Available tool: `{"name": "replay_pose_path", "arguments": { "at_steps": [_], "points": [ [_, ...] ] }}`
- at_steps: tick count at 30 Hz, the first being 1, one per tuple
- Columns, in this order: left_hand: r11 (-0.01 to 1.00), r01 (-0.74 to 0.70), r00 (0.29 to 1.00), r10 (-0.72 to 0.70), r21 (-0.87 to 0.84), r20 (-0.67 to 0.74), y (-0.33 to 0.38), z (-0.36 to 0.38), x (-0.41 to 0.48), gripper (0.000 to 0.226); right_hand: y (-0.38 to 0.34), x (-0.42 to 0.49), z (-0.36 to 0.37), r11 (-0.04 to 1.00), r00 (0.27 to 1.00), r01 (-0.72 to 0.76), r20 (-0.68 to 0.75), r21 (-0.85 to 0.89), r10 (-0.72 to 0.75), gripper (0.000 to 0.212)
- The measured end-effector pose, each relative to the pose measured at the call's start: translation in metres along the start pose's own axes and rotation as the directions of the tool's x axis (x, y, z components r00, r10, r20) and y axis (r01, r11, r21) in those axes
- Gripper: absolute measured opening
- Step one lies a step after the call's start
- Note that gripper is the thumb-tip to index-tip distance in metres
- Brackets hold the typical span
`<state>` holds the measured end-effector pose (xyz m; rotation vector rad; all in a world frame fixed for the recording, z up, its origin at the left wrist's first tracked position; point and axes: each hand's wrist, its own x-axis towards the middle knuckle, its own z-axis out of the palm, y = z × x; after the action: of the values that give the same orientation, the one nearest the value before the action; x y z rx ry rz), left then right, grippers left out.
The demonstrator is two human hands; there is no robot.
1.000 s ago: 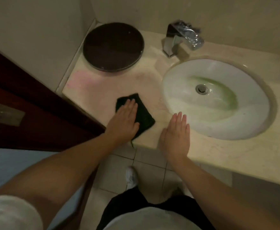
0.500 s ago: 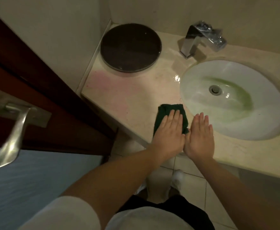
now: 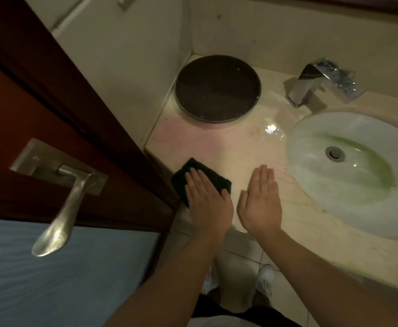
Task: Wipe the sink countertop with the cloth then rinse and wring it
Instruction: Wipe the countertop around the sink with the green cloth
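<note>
A dark green cloth (image 3: 188,172) lies flat at the front left corner of the beige stone countertop (image 3: 235,149). My left hand (image 3: 207,199) presses on it with straight fingers and covers its near half. My right hand (image 3: 260,201) rests flat on the bare counter just to the right, fingers straight, between the cloth and the white oval sink basin (image 3: 358,171). A chrome faucet (image 3: 320,80) stands behind the basin. A wet sheen shows on the counter left of the basin's rim.
A round dark tray (image 3: 216,88) sits at the back left corner against the wall. A dark wooden door with a metal lever handle (image 3: 61,201) stands close on the left. Tiled floor and white shoes show below the counter edge.
My left hand has slid the cloth left, from beside my right hand to the counter's front left corner. A gap has opened between the two hands. The view shifted left.
</note>
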<state>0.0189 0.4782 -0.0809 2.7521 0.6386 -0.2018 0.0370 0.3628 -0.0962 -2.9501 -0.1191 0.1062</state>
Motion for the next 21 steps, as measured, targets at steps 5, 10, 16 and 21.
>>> {"name": "replay_pose_path", "arguments": {
  "at_steps": [5,10,16,21],
  "points": [
    [0.98,0.195,0.979,-0.197,-0.046,-0.045,-0.016,-0.02,0.068,0.082,0.0,0.005,-0.001,1.0,1.0,0.025,0.013,0.018,-0.025,0.068],
    [0.975,0.218,0.972,-0.221,-0.046,-0.085,-0.032,-0.03,0.109,0.081,0.0,0.008,-0.001,1.0,0.999,0.024,0.021,-0.001,-0.024,0.068],
    [0.992,0.126,0.984,-0.125,-0.002,-0.126,-0.05,-0.031,0.124,0.082,-0.001,0.008,-0.004,1.0,0.999,0.025,0.044,-0.005,-0.025,0.067],
    [0.996,0.091,0.983,-0.093,-0.021,-0.158,-0.052,-0.033,0.13,0.07,-0.001,0.008,-0.004,1.0,0.999,0.025,0.047,-0.009,-0.025,0.067]
  ]
}}
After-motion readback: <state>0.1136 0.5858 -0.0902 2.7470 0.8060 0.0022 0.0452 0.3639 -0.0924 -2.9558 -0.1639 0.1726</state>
